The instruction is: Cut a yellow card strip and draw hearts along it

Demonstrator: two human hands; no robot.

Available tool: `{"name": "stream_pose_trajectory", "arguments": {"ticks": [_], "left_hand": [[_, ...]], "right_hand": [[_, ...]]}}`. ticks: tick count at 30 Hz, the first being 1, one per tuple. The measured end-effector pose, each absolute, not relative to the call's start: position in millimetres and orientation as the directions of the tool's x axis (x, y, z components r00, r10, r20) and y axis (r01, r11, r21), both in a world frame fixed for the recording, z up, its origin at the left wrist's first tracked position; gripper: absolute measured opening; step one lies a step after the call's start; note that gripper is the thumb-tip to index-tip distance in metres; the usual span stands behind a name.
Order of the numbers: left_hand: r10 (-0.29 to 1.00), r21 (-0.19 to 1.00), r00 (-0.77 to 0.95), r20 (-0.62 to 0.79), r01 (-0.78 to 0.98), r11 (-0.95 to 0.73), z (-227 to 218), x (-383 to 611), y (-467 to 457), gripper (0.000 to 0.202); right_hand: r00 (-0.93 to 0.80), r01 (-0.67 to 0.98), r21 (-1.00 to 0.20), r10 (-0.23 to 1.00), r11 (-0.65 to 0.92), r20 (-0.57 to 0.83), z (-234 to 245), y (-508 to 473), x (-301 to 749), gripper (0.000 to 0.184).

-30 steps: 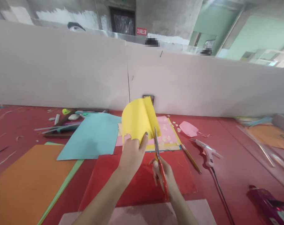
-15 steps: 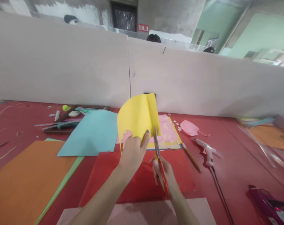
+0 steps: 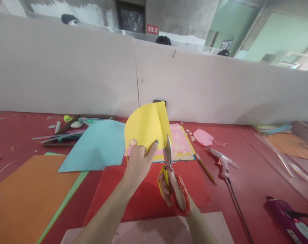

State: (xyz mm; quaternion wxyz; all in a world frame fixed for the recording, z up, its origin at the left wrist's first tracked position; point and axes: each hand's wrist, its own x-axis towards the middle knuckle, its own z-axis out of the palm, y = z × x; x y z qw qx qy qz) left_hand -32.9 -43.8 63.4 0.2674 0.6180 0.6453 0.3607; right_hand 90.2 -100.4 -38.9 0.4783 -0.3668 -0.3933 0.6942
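Observation:
My left hand [image 3: 141, 157] grips a curved sheet of yellow paper [image 3: 146, 123] by its lower edge, thumb on the near face, holding it up above the table. In my right hand [image 3: 169, 189] is a pair of scissors [image 3: 168, 154] with one red and one yellow handle loop. Their blades point upward at the lower right edge of the yellow paper. Below both hands lies a red sheet [image 3: 133, 196]. Behind the yellow paper, pink paper [image 3: 178, 135] with small pale cut pieces on it is partly hidden.
A pink glue gun [image 3: 223, 162], a pencil [image 3: 206, 169] and a pink cutout [image 3: 203, 137] lie to the right, with a purple device [image 3: 288, 217] nearer. Blue paper [image 3: 98, 145], orange paper [image 3: 34, 189] and a tool tray [image 3: 59, 144] are left. A white partition [image 3: 207, 88] stands behind.
The scissors have turned in my right hand, so their handle loops now face the camera more broadly. My left hand still holds the yellow paper, and the view has shifted slightly.

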Motion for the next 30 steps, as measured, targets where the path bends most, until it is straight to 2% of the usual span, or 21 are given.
{"name": "stream_pose_trajectory", "arguments": {"ticks": [5,9,14,30], "left_hand": [[0.996,0.835,-0.031,0.088,0.548,-0.057,59,-34,-43,0.048],[0.996,0.852,0.027,0.090,0.515,-0.091,60,-32,-44,0.045],[0.995,0.853,-0.012,0.096,0.517,-0.077,64,-33,-44,0.048],[0.995,0.878,-0.069,0.076,0.477,-0.034,57,-32,-40,0.050]], "right_hand": [[-0.409,-0.547,-0.788,0.912,-0.283,-0.044,-37,-100,90,0.053],[-0.520,-0.566,-0.724,0.852,-0.394,-0.058,-31,-98,93,0.056],[-0.599,-0.590,-0.650,0.800,-0.479,-0.046,-29,-98,96,0.061],[-0.597,-0.575,-0.660,0.800,-0.483,-0.065,-31,-95,98,0.057]]}}
